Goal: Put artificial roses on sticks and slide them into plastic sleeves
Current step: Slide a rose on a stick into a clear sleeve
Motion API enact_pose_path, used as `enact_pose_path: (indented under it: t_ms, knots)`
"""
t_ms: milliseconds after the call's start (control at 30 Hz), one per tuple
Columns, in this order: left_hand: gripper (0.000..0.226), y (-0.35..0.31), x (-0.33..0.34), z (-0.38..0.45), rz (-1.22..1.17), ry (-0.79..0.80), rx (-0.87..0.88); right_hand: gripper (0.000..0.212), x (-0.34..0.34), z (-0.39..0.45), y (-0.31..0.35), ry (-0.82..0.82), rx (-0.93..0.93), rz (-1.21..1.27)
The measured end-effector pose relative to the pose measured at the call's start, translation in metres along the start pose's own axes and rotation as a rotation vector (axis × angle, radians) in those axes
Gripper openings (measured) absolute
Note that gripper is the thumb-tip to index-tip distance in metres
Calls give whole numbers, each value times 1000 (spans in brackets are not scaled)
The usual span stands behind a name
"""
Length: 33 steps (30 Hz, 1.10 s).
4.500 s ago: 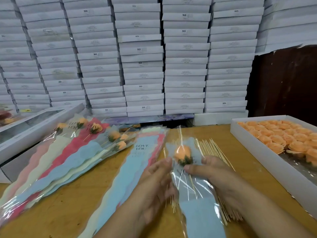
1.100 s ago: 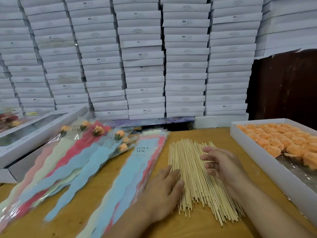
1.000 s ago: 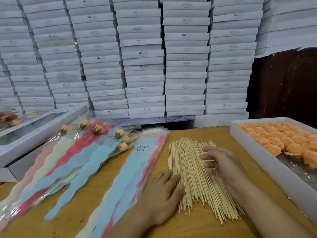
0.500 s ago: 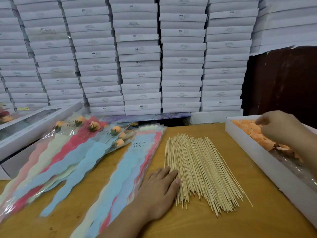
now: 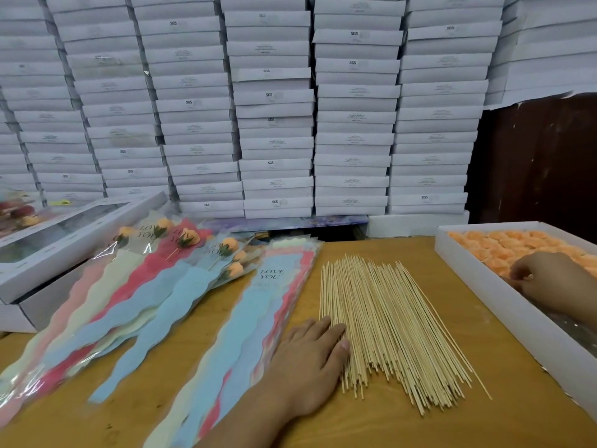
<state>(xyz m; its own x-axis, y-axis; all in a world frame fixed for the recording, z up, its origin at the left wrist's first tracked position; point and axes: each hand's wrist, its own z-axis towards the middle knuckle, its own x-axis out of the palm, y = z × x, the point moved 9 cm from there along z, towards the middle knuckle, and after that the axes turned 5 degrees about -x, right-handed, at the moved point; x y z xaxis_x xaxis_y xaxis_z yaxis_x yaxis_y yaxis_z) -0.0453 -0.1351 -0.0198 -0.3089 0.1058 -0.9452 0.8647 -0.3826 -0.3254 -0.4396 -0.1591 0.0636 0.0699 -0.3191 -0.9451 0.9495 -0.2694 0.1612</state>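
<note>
Since the earlier frame, the right hand (image 5: 546,279) has been carried from the fanned pile of thin pale wooden sticks (image 5: 384,324) into the shallow white box of orange artificial roses (image 5: 504,245). Fetching a rose is judged the step in hand — the fingers are curled among the roses; whether one is pinched cannot be told. Next, a stick is needed: the left hand (image 5: 310,354) is laid flat, fingers straight, fingertips on the pile's edge — the pastel wavy plastic sleeves (image 5: 258,312) lie just beside it.

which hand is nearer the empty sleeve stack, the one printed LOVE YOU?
Left. The left hand rests flat on the table between the sleeve stack and the sticks, at the stack's edge. The right hand is across the sticks, inside the rose box.
</note>
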Motion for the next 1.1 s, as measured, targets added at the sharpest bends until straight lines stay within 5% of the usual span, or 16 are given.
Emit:
enact_pose_path:
  t_ms: [167,300,433,567,767,933,1033,1100]
  knots:
    - [56,0,-1,1,-13,-4,5,14,-53,1,9,-196,67,-36]
    - [54,2,-15,1,-194,-109,-4,18,-98,-23,66,-333,-79,143]
    - [52,7,-35,-5,-486,-242,-40,23,-77,-64,155,-124,-305,414]
    - [45,2,-37,-7,-663,-209,-32,23,-32,-111,229,114,-494,474]
    - [19,-3,-43,-8,-873,-188,25,17,-16,-128,262,127,-615,512]
    - [8,4,-42,-9,-942,-157,-82,12,-15,-126,259,98,-612,657]
    - [24,20,-40,-11,-1059,-181,-256,12,-17,-112,231,-103,-409,817]
    - [23,27,-39,-12,-1194,-170,-342,10,-5,-102,215,-105,-290,659]
